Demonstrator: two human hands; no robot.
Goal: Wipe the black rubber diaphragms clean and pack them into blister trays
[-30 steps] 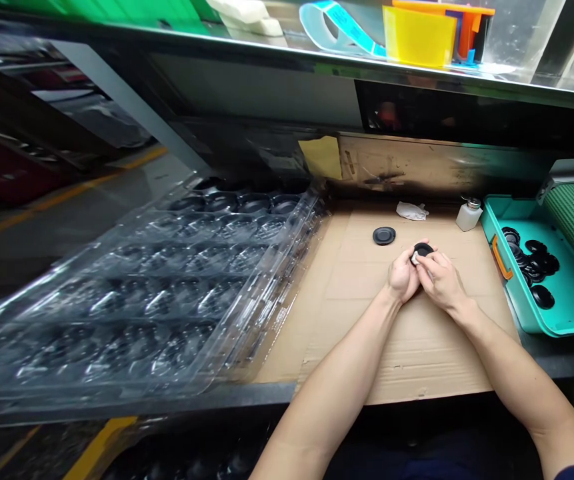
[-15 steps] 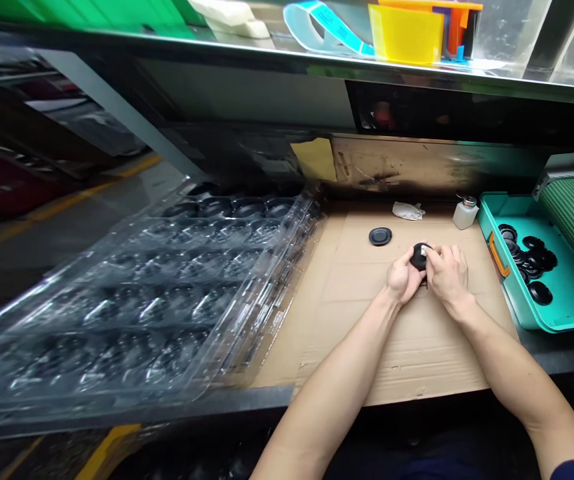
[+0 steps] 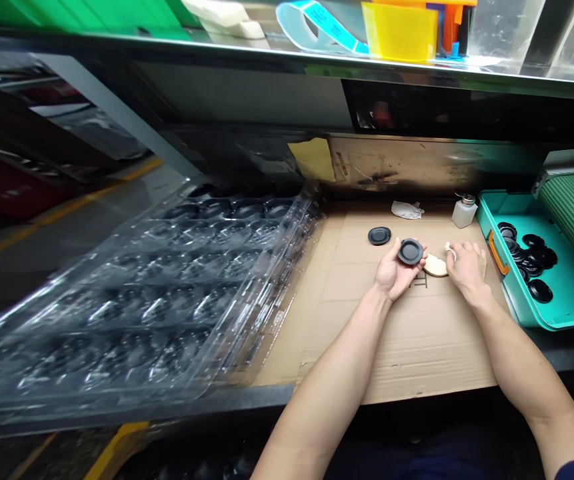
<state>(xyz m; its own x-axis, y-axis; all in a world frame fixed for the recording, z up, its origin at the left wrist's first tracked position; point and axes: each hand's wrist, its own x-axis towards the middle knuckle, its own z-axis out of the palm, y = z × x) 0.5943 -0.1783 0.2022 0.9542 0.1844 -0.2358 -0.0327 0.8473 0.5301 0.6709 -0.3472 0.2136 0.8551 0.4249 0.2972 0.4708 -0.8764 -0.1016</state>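
My left hand (image 3: 395, 270) cups a round black rubber disc (image 3: 411, 251) in its fingers, with the disc's grey inner face turned up. My right hand (image 3: 468, 270) rests a little to the right, pinching a small white cloth (image 3: 449, 249) at its fingertips. Between my hands, a beige oval pad (image 3: 435, 265) lies on a flattened cardboard sheet (image 3: 417, 347), touching neither disc. A second black disc (image 3: 379, 235) lies flat on the cardboard, beyond my left hand.
A crumpled white wipe (image 3: 407, 210) and a clear plastic bottle (image 3: 465, 212) sit at the cardboard's far edge. On the right stands a teal tray (image 3: 561, 321) holding several black discs. Stacked clear blister trays (image 3: 141, 300) fill the left side.
My hands have moved apart. The disc now lies face up in my left hand, my right hand has shifted right with the cloth, and the beige pad shows between them.
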